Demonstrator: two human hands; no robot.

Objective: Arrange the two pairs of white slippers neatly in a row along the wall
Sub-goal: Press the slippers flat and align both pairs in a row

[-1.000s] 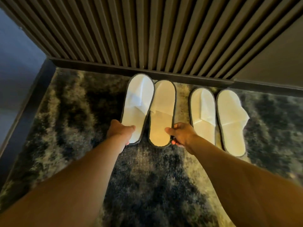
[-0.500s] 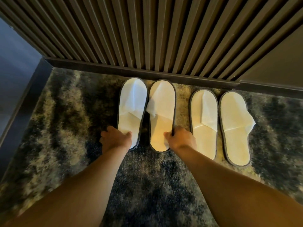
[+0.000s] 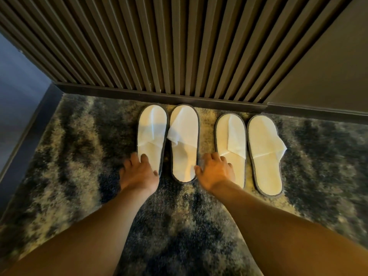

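Lying toes-to-wall on the mottled carpet (image 3: 65, 168), four white slippers form a row, each long axis running from the baseboard (image 3: 159, 96) back toward the person, heels nearest the wrists. The left hand (image 3: 139, 172) has its fingers spread and laid flat over the heel end of the far-left slipper (image 3: 152, 132); the fingertips rest on the white insole and the thumb reaches toward the narrow gap on the slipper's inner side. Just beyond that thumb stands the second slipper (image 3: 184, 148), parallel to the first and almost touching it, its toe close to the baseboard and its toe cover folded loose to the left.

The right hand (image 3: 216, 172) is also open, fingers spread and slightly curled. Its thumb touches the right heel edge of the second slipper, while the other fingertips land on the heel half of the third slipper (image 3: 231, 136). Neither hand pinches anything; both press down from above.

Past the right hand's little finger, apart from it, sits the fourth slipper (image 3: 264, 154), untouched, pointing the same way, its toe cover poking out over the right edge. The right pair sits a little farther from the slatted wall (image 3: 179, 46) than the left pair.
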